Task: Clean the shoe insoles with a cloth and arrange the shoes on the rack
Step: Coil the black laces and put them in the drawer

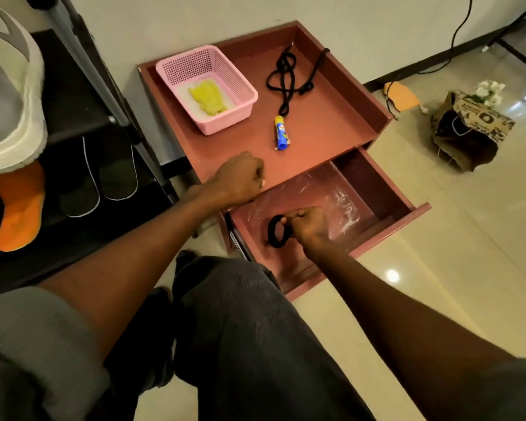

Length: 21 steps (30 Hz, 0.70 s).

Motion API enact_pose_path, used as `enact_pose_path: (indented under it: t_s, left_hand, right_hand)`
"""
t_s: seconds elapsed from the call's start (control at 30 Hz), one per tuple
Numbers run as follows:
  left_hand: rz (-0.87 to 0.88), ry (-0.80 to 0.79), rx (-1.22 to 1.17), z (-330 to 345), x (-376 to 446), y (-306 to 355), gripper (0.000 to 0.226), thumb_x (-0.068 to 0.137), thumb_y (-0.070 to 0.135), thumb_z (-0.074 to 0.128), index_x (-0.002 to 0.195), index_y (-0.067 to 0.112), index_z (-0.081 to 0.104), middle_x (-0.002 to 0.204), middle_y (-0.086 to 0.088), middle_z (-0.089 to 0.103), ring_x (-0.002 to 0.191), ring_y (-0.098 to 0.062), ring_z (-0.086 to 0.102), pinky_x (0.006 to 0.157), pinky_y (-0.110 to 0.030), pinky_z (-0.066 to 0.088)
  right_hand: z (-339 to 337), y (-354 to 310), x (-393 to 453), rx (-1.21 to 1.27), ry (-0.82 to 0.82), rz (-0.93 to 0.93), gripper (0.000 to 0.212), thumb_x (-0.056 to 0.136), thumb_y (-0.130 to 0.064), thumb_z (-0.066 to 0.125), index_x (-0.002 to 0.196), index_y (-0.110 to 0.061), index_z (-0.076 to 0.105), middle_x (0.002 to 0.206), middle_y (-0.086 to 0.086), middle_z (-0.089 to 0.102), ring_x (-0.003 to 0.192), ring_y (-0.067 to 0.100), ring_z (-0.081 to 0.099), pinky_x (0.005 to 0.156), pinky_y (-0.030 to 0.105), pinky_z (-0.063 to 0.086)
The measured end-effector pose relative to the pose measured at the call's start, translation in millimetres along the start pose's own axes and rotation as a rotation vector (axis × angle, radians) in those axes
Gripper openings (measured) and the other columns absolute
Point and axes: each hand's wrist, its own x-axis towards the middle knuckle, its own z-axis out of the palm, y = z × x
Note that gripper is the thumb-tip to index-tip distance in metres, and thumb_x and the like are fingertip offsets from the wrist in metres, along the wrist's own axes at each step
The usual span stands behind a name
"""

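Yellow cloth (209, 97) lies crumpled in the pink basket (240, 86) on the low desk (331, 123), beside the shoe rack (82, 113); it looks soft, light and limp, so a pinch at any bunched fold should lift it without slipping. Right hand (305, 224) is down inside the open drawer (377, 189), fingers curled and pinching a black ring-shaped band (276, 231). Left hand (240, 177) rests on the desk's front edge with fingers curled under; whether it grips anything cannot be told. White-soled shoe (9, 95) sits on the rack's upper shelf.
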Motion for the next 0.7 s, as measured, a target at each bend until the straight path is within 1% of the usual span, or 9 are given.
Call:
enact_pose_path:
  t_s: [0.13, 0.2, 0.3, 0.4, 0.5, 0.57, 0.63, 0.67, 0.7]
  left_hand:
    - [0.038, -0.036, 0.002, 1.8, 2.2, -6.6, 0.018, 0.091, 0.015, 0.069, 0.108, 0.013, 0.067, 0.111, -0.006, 0.052, 0.102, -0.025, 0.058, 0.09, -0.031, 0.045]
    - [0.038, -0.045, -0.001, 1.9, 4.9, -9.1, 0.018, 0.091, 0.018, 0.069, 0.109, 0.015, 0.067, 0.111, -0.003, 0.05, 0.1, -0.021, 0.056, 0.091, -0.031, 0.045]
    - [0.044, -0.064, 0.001, 2.0, 9.9, -12.5, 0.018, 0.089, 0.02, 0.071, 0.107, 0.016, 0.067, 0.106, 0.0, 0.052, 0.101, -0.02, 0.056, 0.089, -0.03, 0.045]
    - [0.04, -0.063, -0.01, 1.7, 14.4, -14.6, 0.015, 0.09, 0.019, 0.07, 0.104, 0.015, 0.068, 0.095, 0.003, 0.056, 0.107, -0.018, 0.054, 0.083, -0.027, 0.039]
    - [0.035, -0.032, -0.009, 1.6, 16.2, -12.1, 0.015, 0.092, 0.019, 0.069, 0.106, 0.013, 0.069, 0.096, 0.001, 0.057, 0.106, -0.019, 0.054, 0.083, -0.026, 0.038]
    - [0.031, 0.011, -0.016, -0.7, 17.0, -10.0, 0.015, 0.092, 0.019, 0.067, 0.106, 0.014, 0.069, 0.098, 0.0, 0.058, 0.105, -0.021, 0.056, 0.085, -0.029, 0.041]
    - [0.023, 0.069, -0.028, -5.0, 19.3, -9.4, 0.016, 0.092, 0.018, 0.066, 0.107, 0.014, 0.068, 0.101, -0.003, 0.061, 0.102, -0.024, 0.059, 0.089, -0.033, 0.045]
    - [0.029, 0.106, -0.031, -7.8, 21.8, -9.3, 0.017, 0.092, 0.017, 0.065, 0.109, 0.013, 0.068, 0.103, -0.006, 0.064, 0.101, -0.027, 0.061, 0.09, -0.035, 0.046]
    - [0.032, 0.143, -0.038, -10.0, 23.2, -9.6, 0.019, 0.092, 0.017, 0.064, 0.111, 0.013, 0.068, 0.106, -0.008, 0.066, 0.102, -0.029, 0.062, 0.091, -0.036, 0.047]
  right_hand:
    - [11.4, 12.8, 4.2, -0.157, -0.001, -0.002, 0.006, 0.088, -0.014, 0.08, 0.086, -0.017, 0.084, 0.088, -0.001, 0.08, 0.086, 0.016, 0.075, 0.087, 0.036, 0.063]
    - [14.6, 15.8, 4.9, -0.242, -0.017, -0.028, 0.009, 0.091, -0.014, 0.077, 0.095, -0.016, 0.084, 0.095, -0.001, 0.08, 0.088, 0.015, 0.072, 0.085, 0.027, 0.06]
    - [19.3, 21.4, 8.3, -0.32, -0.018, -0.034, 0.013, 0.09, -0.014, 0.079, 0.102, -0.016, 0.083, 0.102, 0.004, 0.08, 0.091, 0.018, 0.073, 0.085, 0.029, 0.061]
    - [22.1, 23.7, 8.6, -0.404, -0.018, -0.052, 0.017, 0.09, -0.017, 0.079, 0.107, -0.014, 0.08, 0.105, 0.008, 0.078, 0.091, 0.02, 0.072, 0.081, 0.03, 0.061]
    - [16.2, 13.6, 1.3, -0.416, 0.045, -0.13, 0.023, 0.09, -0.017, 0.075, 0.112, -0.011, 0.076, 0.111, 0.007, 0.075, 0.092, 0.022, 0.068, 0.076, 0.029, 0.057]
    - [4.0, -5.0, -6.5, -0.353, 0.102, -0.18, 0.023, 0.085, -0.012, 0.07, 0.107, -0.013, 0.077, 0.102, 0.004, 0.072, 0.09, 0.023, 0.068, 0.071, 0.027, 0.054]
    - [-12.1, -26.5, -15.1, -0.263, 0.172, -0.227, 0.016, 0.078, -0.009, 0.062, 0.078, -0.021, 0.073, 0.076, -0.003, 0.067, 0.072, 0.021, 0.065, 0.055, 0.024, 0.045]
    - [-20.9, -36.8, -17.1, -0.233, 0.237, -0.275, 0.015, 0.074, -0.011, 0.058, 0.067, -0.02, 0.068, 0.067, -0.004, 0.064, 0.065, 0.021, 0.063, 0.05, 0.026, 0.042]
    - [-29.3, -46.7, -20.8, -0.203, 0.304, -0.332, 0.015, 0.072, -0.013, 0.055, 0.066, -0.017, 0.068, 0.066, -0.005, 0.064, 0.064, 0.02, 0.063, 0.051, 0.027, 0.043]
